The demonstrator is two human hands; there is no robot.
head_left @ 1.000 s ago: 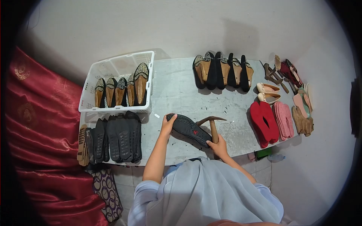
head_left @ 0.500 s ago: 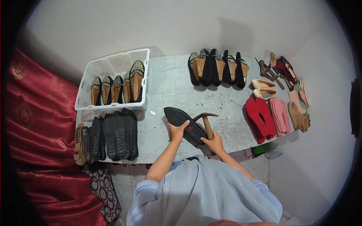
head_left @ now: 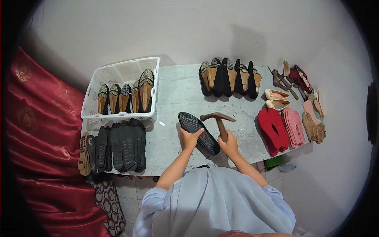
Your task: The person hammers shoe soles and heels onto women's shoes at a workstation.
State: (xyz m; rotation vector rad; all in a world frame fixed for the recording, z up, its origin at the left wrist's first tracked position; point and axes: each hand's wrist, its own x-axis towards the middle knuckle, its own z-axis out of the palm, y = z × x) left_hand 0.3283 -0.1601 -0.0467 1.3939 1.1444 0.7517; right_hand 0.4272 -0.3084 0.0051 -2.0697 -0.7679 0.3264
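My left hand [head_left: 190, 138] is wrapped round the black shoe [head_left: 199, 132], whose ridged sole with a small red mark faces up, toe pointing to the upper left. My right hand [head_left: 229, 145] grips the wooden handle of the hammer [head_left: 219, 117], close to the shoe's right side. The hammer's metal head is raised above the handle, beside the shoe and not on it. Both are over the middle of the pale table [head_left: 169, 152].
A white basket [head_left: 118, 116] holds several patterned shoes at the left. Black soles [head_left: 126, 146] lie in front of it. More shoes on wooden lasts [head_left: 230, 77] stand at the back. Red soles [head_left: 272, 130], pink soles [head_left: 293, 126] and tools [head_left: 285, 83] are at the right.
The hammer has lifted away from the shoe, with my right hand moving up and right. The shoe has shifted slightly right and tilted. The whole view has moved a little.
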